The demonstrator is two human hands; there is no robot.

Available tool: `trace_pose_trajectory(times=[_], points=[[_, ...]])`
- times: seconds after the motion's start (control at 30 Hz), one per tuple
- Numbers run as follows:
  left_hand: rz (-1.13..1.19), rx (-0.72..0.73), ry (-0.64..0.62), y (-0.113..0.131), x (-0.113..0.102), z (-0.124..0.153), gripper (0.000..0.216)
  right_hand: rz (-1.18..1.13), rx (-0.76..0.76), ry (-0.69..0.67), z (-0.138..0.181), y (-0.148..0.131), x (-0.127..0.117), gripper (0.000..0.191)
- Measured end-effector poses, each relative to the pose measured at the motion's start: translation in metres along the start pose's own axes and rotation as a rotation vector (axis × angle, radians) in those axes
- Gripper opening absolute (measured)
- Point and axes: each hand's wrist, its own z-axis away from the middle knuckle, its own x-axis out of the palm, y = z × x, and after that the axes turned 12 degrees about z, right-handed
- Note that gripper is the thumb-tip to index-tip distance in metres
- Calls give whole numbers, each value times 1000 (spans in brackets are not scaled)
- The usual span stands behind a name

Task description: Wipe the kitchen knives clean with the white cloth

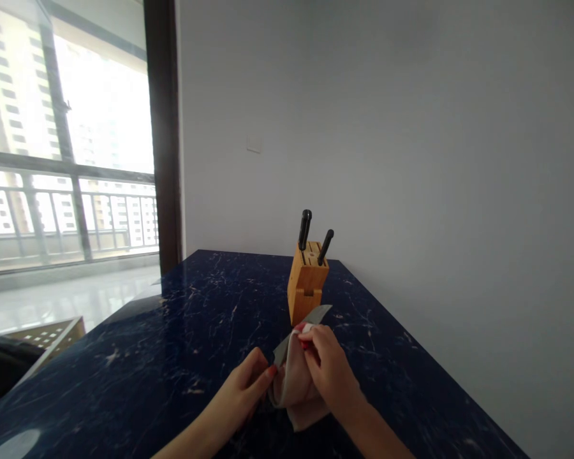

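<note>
A kitchen knife is held over the table in front of me, its wide grey blade point(319, 313) pointing up and to the right. My left hand point(249, 381) is closed at the heel end of the knife, where the handle is hidden by my fingers. In my right hand point(326, 363) a pale cloth point(294, 376) with red patches is pinched against the blade. The cloth is folded over the middle of the blade, and its lower end hangs beneath my right hand. Just beyond the blade tip stands a wooden knife block point(308, 280).
Black-handled knives point(305, 228) stand in the block's slots. The dark blue marbled table point(210, 306) runs along a white wall point(435, 159) on the right. At the left are a perforated light-coloured chair or crate point(52, 338) and a large window point(100, 127).
</note>
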Motion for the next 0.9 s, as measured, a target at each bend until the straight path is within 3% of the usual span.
trace_pose_trajectory(times=[0.1, 0.23, 0.43, 0.6, 0.77, 0.9], points=[[-103, 110, -17, 1, 0, 2, 22, -37, -26, -67, 6, -9, 10, 27], [-195, 121, -27, -3, -1, 2, 15, -41, -98, -182, 9, -18, 17, 27], [-223, 116, -47, -3, 1, 3, 11, 47, 36, -112, 7, -23, 17, 24], [-199, 112, -46, -6, 1, 2, 12, 86, -61, -203, 9, -27, 16, 24], [-232, 112, 0, -5, -1, 2, 14, 89, 55, -127, 7, -25, 12, 26], [-187, 102, 0, -6, -3, 0, 16, 5, -15, -183, 8, -26, 14, 29]])
